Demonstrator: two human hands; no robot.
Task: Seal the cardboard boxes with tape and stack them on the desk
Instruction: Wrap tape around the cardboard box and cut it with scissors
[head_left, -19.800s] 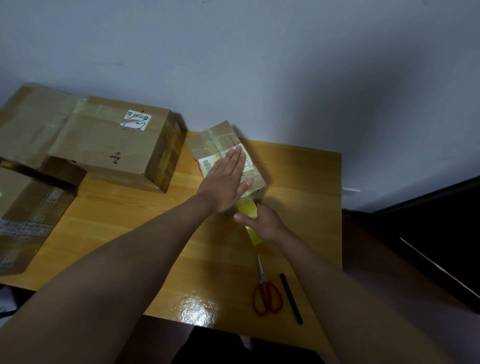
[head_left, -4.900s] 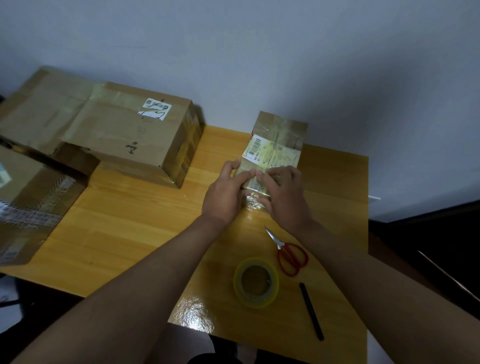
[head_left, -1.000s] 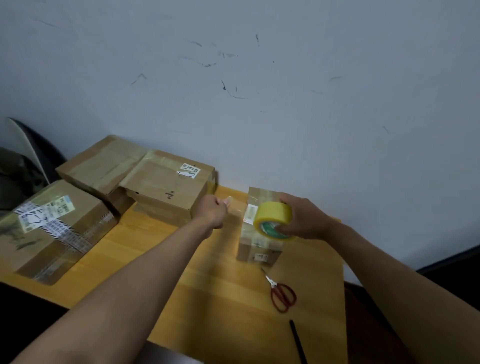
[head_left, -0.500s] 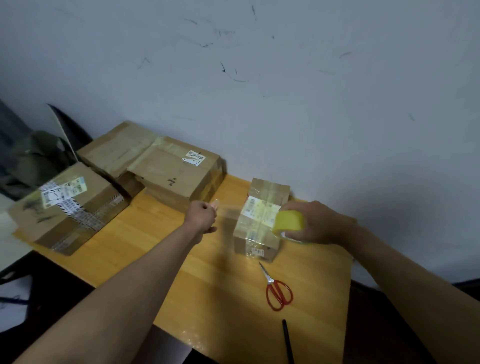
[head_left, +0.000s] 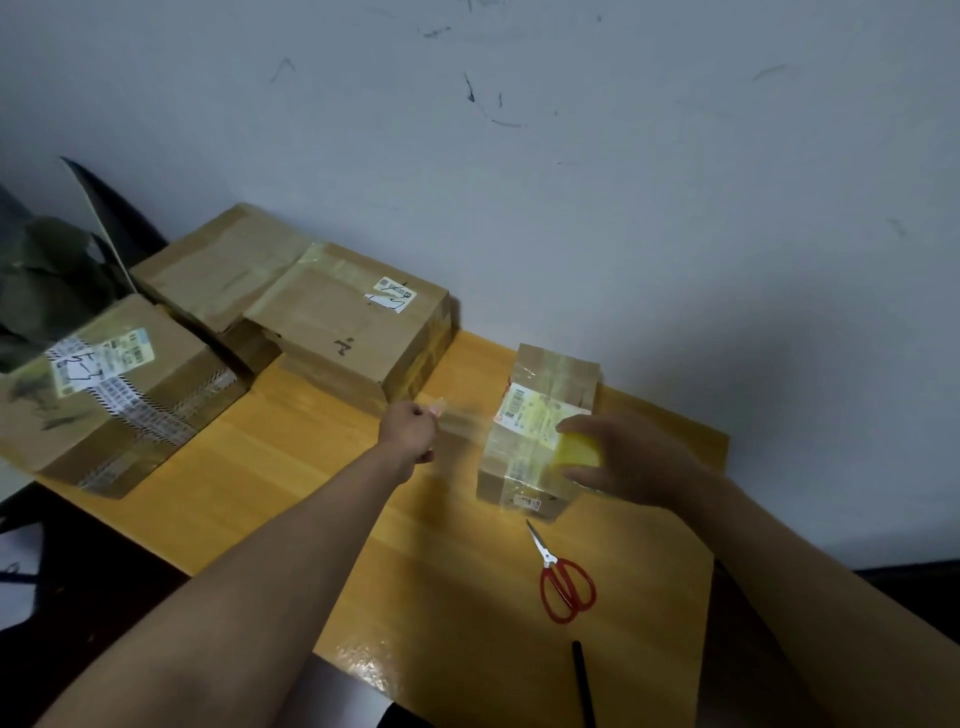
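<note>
A small cardboard box (head_left: 540, 410) with a white and yellow label stands on the wooden desk (head_left: 291, 467), wrapped in clear tape. My right hand (head_left: 634, 457) grips the yellow tape roll (head_left: 577, 449) against the box's near right top edge. My left hand (head_left: 410, 431) is left of the box and pinches the free end of a clear tape strip (head_left: 462, 418) stretched from the roll. A larger sealed box (head_left: 348, 327) sits at the back left against the wall.
Red scissors (head_left: 563, 582) and a black pen (head_left: 583, 680) lie near the desk's front right. Another flat box (head_left: 223, 265) lies behind the larger one, and a labelled box (head_left: 114, 389) overhangs the desk's left edge. A dark chair (head_left: 47, 280) stands at far left.
Over the last second my right hand lowered the tape roll from in front of the box to its top right edge. My left hand keeps the tape end stretched out to the left.
</note>
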